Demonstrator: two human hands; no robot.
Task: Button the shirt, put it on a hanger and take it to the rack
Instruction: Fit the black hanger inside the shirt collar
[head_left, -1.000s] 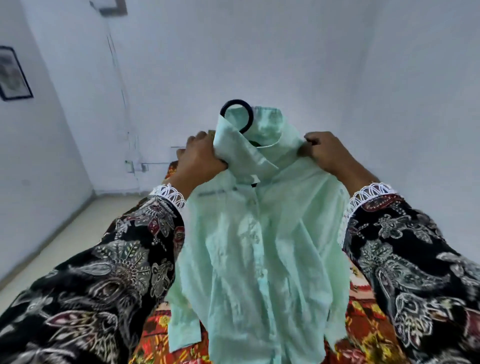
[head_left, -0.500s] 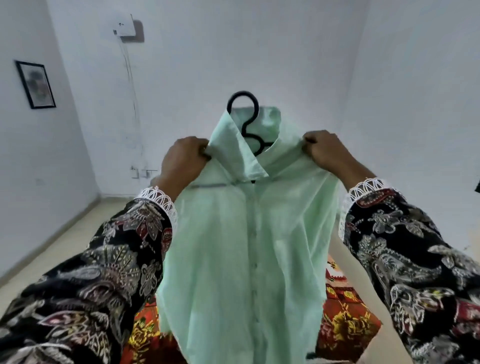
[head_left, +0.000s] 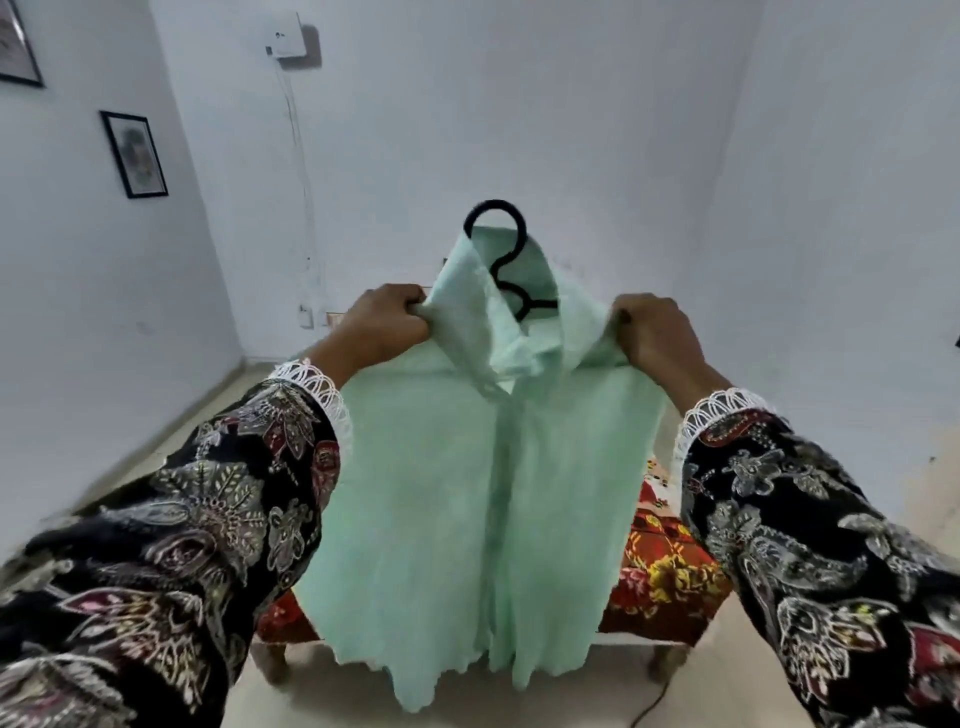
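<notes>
A mint-green shirt (head_left: 467, 509) hangs in the air in front of me, its front closed down the placket. A black hanger (head_left: 506, 254) sits inside it, its hook rising out of the raised collar. My left hand (head_left: 382, 327) grips the shirt's left shoulder beside the collar. My right hand (head_left: 652, 332) grips the right shoulder at the same height. The hanger's arms are hidden under the cloth. The shirt's hem hangs free above the floor.
Behind the shirt stands a low bench with a red floral cover (head_left: 660, 577) and wooden legs. White walls enclose the corner; two framed pictures (head_left: 134, 154) hang on the left wall. A small white box (head_left: 284, 39) with a cable is high on the far wall. No rack is in view.
Both hands have lifted the shirt clear of the floral cover, and it now hangs full length. The hanger's hook shows further out of the collar. My view has tilted up.
</notes>
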